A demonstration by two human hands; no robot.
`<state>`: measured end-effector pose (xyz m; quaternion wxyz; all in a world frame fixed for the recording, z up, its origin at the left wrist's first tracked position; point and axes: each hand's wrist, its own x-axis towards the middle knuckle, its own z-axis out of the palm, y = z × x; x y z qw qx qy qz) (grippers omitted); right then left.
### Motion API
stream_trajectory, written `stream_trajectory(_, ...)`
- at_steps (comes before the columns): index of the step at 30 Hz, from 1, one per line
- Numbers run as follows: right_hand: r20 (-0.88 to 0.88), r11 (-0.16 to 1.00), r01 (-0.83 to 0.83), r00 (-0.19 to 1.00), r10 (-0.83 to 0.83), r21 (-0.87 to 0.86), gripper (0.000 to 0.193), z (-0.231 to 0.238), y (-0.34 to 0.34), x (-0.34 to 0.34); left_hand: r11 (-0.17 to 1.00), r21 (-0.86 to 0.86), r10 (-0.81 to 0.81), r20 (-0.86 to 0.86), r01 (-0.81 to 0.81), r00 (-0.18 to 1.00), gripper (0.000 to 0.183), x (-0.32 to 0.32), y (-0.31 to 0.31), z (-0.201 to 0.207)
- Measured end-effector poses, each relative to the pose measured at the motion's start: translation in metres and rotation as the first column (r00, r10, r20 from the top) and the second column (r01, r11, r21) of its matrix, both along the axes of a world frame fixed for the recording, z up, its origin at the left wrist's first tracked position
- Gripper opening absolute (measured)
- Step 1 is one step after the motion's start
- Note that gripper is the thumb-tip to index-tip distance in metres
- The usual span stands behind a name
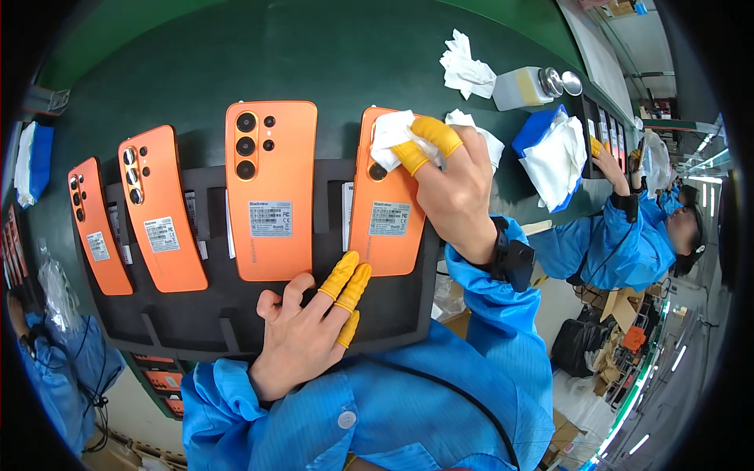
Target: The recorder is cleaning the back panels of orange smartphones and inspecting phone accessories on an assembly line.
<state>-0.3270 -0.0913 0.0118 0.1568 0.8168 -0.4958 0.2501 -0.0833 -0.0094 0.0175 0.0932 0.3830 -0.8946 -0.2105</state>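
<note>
Wiping looks to be under way on the rightmost orange phone (384, 191), which lies just above the middle of the view, back upward, on the black foam tray (188, 318), its top end past the tray's far edge. A white wipe (390, 137) partly covers its camera area, so that end seems to be the part in work. The third phone (272, 182) at ten o'clock, and the second phone (155, 200) and leftmost phone (92, 212) toward nine o'clock, also lie back upward, uncovered; whether they are already clean or still to be wiped cannot be told.

The right hand (459, 184), at two o'clock, has its grip closed on the wipe, pinching it with yellow-covered fingers. The left hand (302, 334), at seven o'clock, has a loose, unfilled grip, one yellow fingertip at the rightmost phone's lower edge, contact uncertain. A crumpled wipe (465, 69) at one o'clock and a blue box (528, 135) of wipes at two o'clock sit on the green counter (353, 59).

Each phone carries a pale rectangular label below its cameras; on the nearer two, a bold heading tops dense small print, and faint lettering runs lengthwise beside it
</note>
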Motion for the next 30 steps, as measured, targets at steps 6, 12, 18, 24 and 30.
stream_trajectory(6,-0.019,0.999,0.041,0.999,-0.041,0.003,0.023,0.002,0.013,-0.004,1.0,0.001,0.025,-0.068,-0.025,0.997,0.034,-0.004,-0.001,-0.001)
stream_trajectory(12,0.005,0.998,-0.052,0.999,0.052,0.017,0.023,0.004,-0.001,0.005,1.0,-0.007,0.011,-0.012,-0.011,1.0,0.04,0.001,0.0,-0.002)
stream_trajectory(18,0.01,0.998,-0.027,1.0,0.026,0.06,0.026,0.002,0.02,-0.001,0.999,-0.025,0.028,-0.065,-0.03,0.997,0.035,-0.004,-0.001,-0.002)
stream_trajectory(24,0.005,1.0,-0.015,1.0,0.015,0.015,0.024,0.001,0.016,0.004,0.999,-0.023,0.031,-0.039,-0.031,0.999,0.036,-0.001,0.001,-0.003)
stream_trajectory(30,-0.024,0.999,-0.027,0.999,0.028,0.037,0.023,0.005,0.025,-0.001,1.0,-0.008,-0.004,0.008,0.004,1.0,0.047,0.0,-0.002,0.0)
